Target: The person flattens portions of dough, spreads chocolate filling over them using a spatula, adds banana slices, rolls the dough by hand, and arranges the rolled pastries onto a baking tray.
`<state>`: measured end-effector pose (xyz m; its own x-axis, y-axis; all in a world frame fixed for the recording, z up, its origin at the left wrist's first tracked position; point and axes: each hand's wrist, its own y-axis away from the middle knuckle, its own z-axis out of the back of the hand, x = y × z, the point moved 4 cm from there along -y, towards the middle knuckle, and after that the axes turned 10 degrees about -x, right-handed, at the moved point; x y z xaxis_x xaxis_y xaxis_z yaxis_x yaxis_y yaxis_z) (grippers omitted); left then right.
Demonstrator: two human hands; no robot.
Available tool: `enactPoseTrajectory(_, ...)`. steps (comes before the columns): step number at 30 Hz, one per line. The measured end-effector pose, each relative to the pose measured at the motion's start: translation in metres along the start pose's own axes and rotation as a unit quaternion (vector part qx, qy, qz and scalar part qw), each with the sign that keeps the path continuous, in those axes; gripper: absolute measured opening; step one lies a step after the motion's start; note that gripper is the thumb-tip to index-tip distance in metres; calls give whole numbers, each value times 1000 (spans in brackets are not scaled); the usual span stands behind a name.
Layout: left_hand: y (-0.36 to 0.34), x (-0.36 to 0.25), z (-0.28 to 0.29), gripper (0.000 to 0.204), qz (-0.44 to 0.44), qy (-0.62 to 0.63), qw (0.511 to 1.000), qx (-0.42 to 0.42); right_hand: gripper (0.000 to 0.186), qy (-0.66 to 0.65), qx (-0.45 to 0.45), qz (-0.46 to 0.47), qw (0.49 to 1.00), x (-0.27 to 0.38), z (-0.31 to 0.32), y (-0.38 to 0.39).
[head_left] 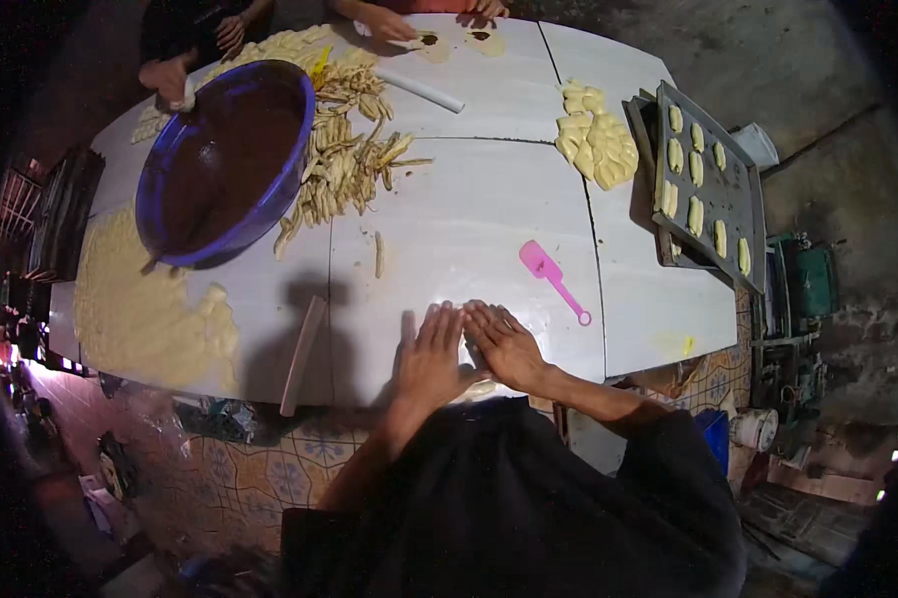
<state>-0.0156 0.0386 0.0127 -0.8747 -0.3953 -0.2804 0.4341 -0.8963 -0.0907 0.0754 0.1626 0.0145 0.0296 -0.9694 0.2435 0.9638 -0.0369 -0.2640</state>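
Note:
At the table's front edge, my left hand [433,351] and my right hand [507,349] lie side by side, palms down with fingers stretched out. A pale piece of dough [481,390] shows by the heels of my hands; most of it is hidden under them. Neither hand grips anything. To the right of my right hand lies a pink spatula [544,267]. A pale rolling pin [302,355] lies left of my left hand, near the edge. Beyond my fingers is a single thin brown-yellow strip [379,254], perhaps banana.
A blue basin [304,149] of dark brown filling stands at left, beside heaped strips [344,159]. Flattened dough [130,309] covers the left side. Dough pieces [597,145] and a tray [755,214] of shaped rolls sit right. Two people work opposite, near a white pipe [424,92].

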Motion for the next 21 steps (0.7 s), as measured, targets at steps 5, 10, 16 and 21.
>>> enactPoseTrajectory(5, 32, 56, 36, 80, 147, -46, 964, -214, 48, 36, -42, -20, 998, -14, 5, 11)
enactPoseTrajectory(10, 152, 192, -24, 42, 455, -70, 855, -239, 49, -135, -72, -77, 985, -5, 19, 5)
enactPoseTrajectory(16, 18, 33, 27, 31, -46, 91, 974, -204, 45, -205, -101, -114, 967, -16, 28, 6)
enactPoseTrajectory(21, 5, 12, 12, 36, 39, 26, 974, -223, 42, -76, -161, -57, 982, -23, 7, 1)
